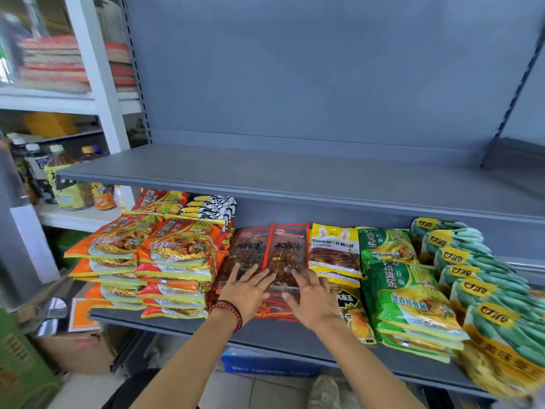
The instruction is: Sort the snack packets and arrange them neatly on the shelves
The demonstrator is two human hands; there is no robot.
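Note:
Two stacks of dark red snack packets [287,249] lie side by side in the middle of the lower grey shelf [182,321]. My left hand [246,290], with a red bead bracelet at the wrist, rests flat with spread fingers on the left stack. On the right stack my right hand [309,299] presses down with straight fingers. Orange noodle packets [177,249] are piled to the left. Yellow packets [334,252], green noodle packets [404,293] and teal-and-yellow packets [477,278] fill the right side.
The upper grey shelf [295,175] holds nothing. Black-and-white packets [212,206] sit behind the orange piles. Bottles [59,169] stand on a white rack at the left. A blue box [265,369] and cardboard boxes [73,346] lie on the floor below.

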